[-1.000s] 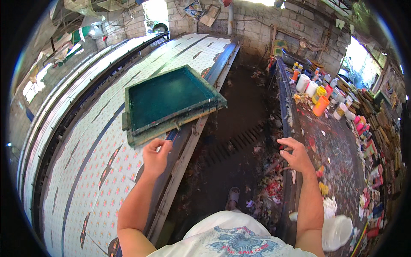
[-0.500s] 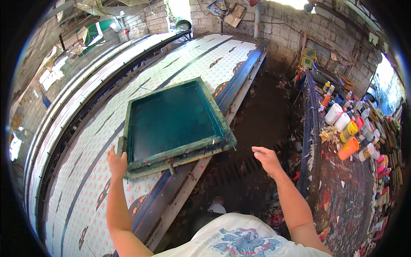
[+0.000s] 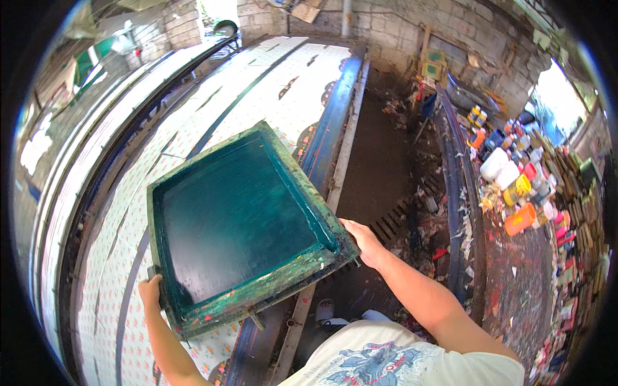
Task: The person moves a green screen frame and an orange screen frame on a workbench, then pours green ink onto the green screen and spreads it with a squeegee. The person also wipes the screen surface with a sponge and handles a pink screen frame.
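Observation:
A large screen printing frame with a dark teal mesh and a paint-stained wooden rim is held tilted over the long printing table. My left hand grips its left side near the lower corner, fingers partly hidden by the rim. On the opposite side, my right hand is closed round the right edge near the corner. Beneath the frame lies white fabric printed with small flowers and dark scalloped motifs.
A blue rail edges the table. To the right, a paint-stained bench carries an orange container, a yellow container and several bottles. A dark aisle floor with debris runs between. A block wall closes the far end.
My right hand has gone from free in the air to gripping the frame's right side. The frame has come nearer and to the left, its tilt altered. My view has shifted right.

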Action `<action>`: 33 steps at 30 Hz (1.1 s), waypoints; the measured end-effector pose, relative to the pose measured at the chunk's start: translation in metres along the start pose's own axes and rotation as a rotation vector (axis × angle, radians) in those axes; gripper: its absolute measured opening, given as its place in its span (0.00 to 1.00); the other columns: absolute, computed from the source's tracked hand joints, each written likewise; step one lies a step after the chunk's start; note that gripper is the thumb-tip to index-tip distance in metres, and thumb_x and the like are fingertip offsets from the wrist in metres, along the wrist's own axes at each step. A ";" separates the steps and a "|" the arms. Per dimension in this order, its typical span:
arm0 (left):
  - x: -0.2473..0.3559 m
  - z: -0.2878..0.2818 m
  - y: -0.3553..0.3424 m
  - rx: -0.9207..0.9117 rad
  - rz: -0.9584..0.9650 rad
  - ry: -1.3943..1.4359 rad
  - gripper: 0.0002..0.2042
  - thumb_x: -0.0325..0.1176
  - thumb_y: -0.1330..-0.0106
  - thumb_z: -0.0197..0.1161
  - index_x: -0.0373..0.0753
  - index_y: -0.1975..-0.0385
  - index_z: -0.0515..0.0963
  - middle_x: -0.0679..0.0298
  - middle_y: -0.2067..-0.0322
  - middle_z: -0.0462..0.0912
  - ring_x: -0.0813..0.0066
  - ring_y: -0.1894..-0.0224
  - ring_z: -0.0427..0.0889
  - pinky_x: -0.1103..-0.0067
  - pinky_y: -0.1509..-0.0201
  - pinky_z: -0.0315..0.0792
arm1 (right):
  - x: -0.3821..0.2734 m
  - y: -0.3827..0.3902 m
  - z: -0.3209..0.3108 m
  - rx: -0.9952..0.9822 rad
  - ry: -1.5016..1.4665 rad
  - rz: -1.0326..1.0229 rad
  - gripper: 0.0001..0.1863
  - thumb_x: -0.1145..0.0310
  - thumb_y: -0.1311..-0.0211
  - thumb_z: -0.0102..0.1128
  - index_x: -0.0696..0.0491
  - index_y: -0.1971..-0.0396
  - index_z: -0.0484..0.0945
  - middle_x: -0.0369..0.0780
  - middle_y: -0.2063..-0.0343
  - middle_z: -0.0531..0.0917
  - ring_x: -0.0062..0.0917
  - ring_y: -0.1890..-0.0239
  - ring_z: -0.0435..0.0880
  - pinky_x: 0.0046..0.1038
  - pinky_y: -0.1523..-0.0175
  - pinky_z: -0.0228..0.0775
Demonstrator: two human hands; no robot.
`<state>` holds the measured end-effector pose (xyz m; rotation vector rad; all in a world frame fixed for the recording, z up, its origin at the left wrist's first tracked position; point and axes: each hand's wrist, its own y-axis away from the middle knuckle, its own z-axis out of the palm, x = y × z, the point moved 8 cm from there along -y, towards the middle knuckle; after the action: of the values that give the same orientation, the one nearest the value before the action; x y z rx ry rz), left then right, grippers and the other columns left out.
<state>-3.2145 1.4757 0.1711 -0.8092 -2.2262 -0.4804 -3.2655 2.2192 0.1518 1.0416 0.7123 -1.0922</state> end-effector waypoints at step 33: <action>0.700 0.306 0.512 -1.031 1.109 0.387 0.20 0.38 0.31 0.73 0.27 0.48 0.86 0.59 0.57 0.90 0.66 0.57 0.86 0.71 0.49 0.79 | -0.048 0.600 -0.336 1.196 -0.136 -1.103 0.32 0.59 0.24 0.66 0.61 0.27 0.77 0.43 0.32 0.84 0.29 0.31 0.80 0.35 0.21 0.63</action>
<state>-3.4090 2.3026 0.5225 -2.0342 -0.7944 -1.0615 -2.7073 2.6097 0.2573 1.5459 0.4564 -2.7119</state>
